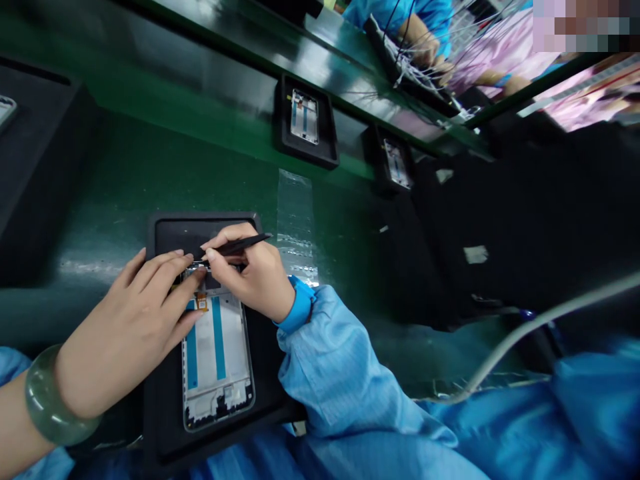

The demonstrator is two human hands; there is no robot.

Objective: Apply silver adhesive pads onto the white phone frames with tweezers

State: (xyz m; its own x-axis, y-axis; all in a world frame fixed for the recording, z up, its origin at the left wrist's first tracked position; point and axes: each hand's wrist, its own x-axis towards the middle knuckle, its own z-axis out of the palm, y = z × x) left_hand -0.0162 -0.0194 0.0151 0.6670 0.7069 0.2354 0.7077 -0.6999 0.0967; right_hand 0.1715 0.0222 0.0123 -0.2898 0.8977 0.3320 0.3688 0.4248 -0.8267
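Observation:
A phone display frame (pixel 216 360), with a white back and blue strips, lies face down in a black rubber jig (pixel 270 373). My left hand (pixel 135 313) rests across the top end of the frame, fingertips on its metal edge. That hand hides part of the frame's upper end. My right hand (pixel 250 273) is shut on black tweezers (pixel 245 245), whose tips point down to the same edge between my hands. A small orange flex tab (pixel 201 303) sits just below my left fingertips. A pale green bangle (pixel 50 400) circles my left wrist.
Further black jigs holding phone frames (pixel 304 119) stand along the green bench (pixel 100 200). A strip of clear tape (pixel 295 220) lies beside my jig. A grey cable (pixel 540 327) runs at right. A co-worker's hands (pixel 425 50) work among wires at top right.

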